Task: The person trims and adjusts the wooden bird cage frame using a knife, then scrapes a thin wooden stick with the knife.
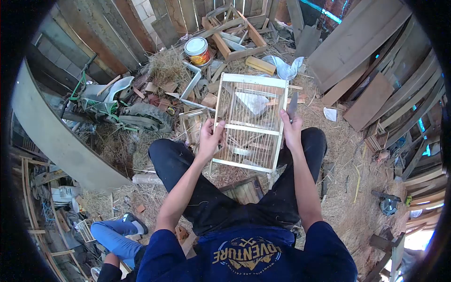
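A wooden cage (252, 126) with thin, closely spaced bars is held up in front of me, above my lap. My left hand (210, 139) is closed on its left side rail, at the height of the middle crossbar. At the right side rail, my right hand (293, 132) is closed round a knife (293, 104), whose grey blade points up and away from me. The fingers of that hand also touch the cage frame. The knife's handle is hidden in the palm.
Straw and wood scraps cover the ground. A paint can (197, 50) and a wooden frame (244, 53) lie ahead. A small motorbike (110, 101) is at left, large boards (350, 40) lean at right, and a circular saw (389, 205) lies right. Another person's leg (114, 236) shows lower left.
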### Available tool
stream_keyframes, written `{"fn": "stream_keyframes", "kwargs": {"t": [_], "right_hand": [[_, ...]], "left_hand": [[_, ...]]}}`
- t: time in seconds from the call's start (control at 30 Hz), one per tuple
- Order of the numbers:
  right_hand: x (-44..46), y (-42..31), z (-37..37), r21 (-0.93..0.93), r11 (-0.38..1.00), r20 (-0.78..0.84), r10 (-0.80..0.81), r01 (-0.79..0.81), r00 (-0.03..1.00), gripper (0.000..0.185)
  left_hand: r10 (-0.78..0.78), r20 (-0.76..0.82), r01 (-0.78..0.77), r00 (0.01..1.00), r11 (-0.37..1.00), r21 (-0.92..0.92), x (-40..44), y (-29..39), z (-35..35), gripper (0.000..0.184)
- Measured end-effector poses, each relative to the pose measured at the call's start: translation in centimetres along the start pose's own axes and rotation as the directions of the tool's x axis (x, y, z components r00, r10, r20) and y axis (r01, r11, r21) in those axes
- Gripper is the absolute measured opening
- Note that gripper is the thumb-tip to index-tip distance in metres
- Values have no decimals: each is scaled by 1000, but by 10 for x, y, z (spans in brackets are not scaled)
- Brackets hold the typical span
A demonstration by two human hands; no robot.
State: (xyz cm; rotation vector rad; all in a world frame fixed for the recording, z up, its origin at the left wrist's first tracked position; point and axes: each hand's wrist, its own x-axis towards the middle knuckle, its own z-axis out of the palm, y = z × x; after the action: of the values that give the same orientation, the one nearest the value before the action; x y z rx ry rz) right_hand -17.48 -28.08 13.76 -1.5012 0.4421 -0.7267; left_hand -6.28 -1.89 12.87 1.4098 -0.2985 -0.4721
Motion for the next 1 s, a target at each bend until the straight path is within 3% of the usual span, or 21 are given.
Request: {"fn": "stream_keyframes", "kwargs": {"t": [0.1, 0.3, 0.4, 0.43, 0.53, 0.57, 0.67, 0.87, 0.97, 1.0], "right_hand": [[-3, -8, 0, -264, 965, 15, 0, 4, 1000, 30], [-6, 4, 11, -178, 984, 20, -26, 29, 999, 36], [-9, 6, 12, -281, 953, 110, 151, -115, 982, 42], [-12, 7, 17, -202, 973, 156, 143, -110, 977, 53], [-17, 20, 28, -336, 941, 207, 39, 34, 978, 65], [-16, 44, 28, -269, 961, 235, 126, -60, 964, 73], [-19, 46, 38, -262, 965, 195, 36, 17, 980, 77], [-20, 43, 43, -268, 963, 33, 2, 6, 999, 54], [-21, 37, 45, -258, 966, -39, -28, 17, 999, 44], [-21, 34, 46, -252, 967, -60, -42, 26, 997, 41]], "left_hand": [[-4, -52, 4, 999, 1000, 4, -7, 2, 6, 24], [113, -93, -118, 989, 992, -53, -6, 2, 7, 25], [150, -143, -160, 978, 985, -59, -1, -3, 5, 24], [136, -172, -150, 976, 986, -73, 1, -2, 5, 23], [159, -242, -172, 957, 984, -34, 7, -4, 2, 20], [199, -249, -207, 948, 978, -3, 8, -4, 1, 21], [136, -279, -137, 951, 990, 17, 4, 9, 0, 23], [162, -252, -195, 954, 974, -113, 13, -9, -6, 25], [164, -171, -162, 972, 986, 27, 12, -10, -5, 33], [212, -145, -195, 966, 973, 121, 6, 1, 0, 44]]}}
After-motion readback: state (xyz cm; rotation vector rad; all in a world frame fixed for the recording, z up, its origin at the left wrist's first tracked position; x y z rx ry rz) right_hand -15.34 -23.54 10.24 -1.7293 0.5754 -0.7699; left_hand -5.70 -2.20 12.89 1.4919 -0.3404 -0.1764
